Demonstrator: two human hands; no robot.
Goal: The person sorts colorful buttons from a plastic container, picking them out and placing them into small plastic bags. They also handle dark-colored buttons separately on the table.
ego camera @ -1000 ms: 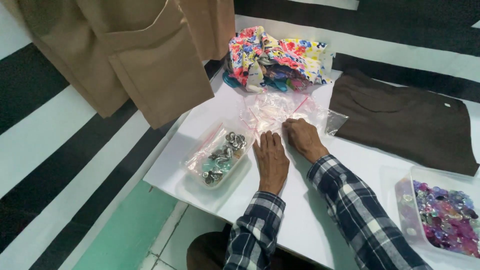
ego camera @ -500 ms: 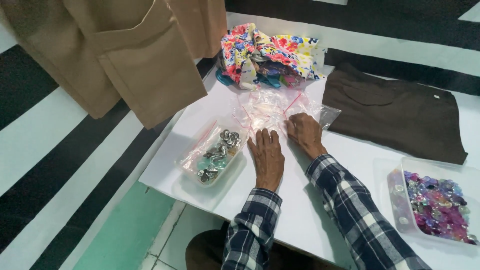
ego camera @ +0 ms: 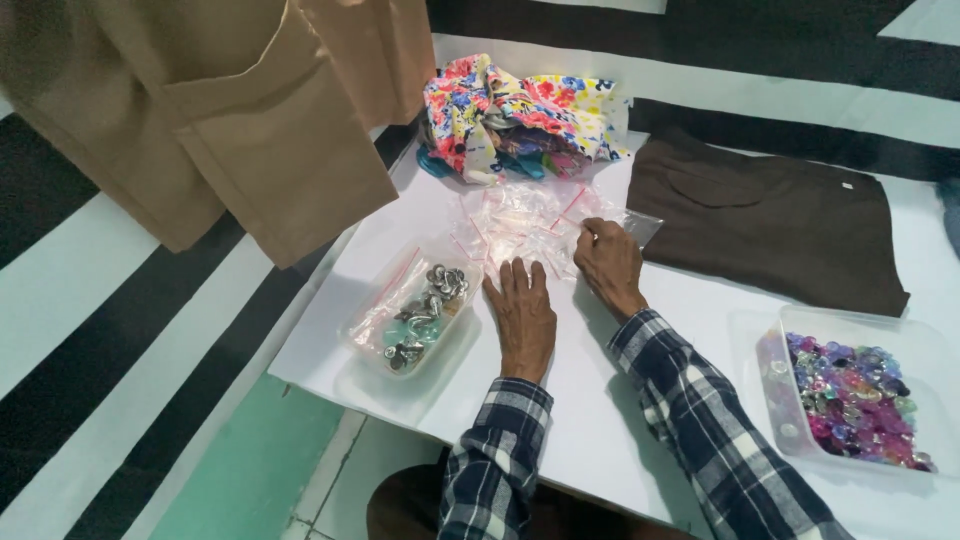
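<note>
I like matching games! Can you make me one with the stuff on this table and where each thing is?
Things:
1. small clear bags
2. tub of silver pieces
3. tub of colourful beads
4. brown folded cloth

Places:
A. at the table's right edge, near the checked sleeve
B. under the fingertips of the left hand and right hand
C. at the far right, beside the flowery cloth
D. left of the left hand

Pairs: 1-B, 2-D, 3-A, 4-C
</note>
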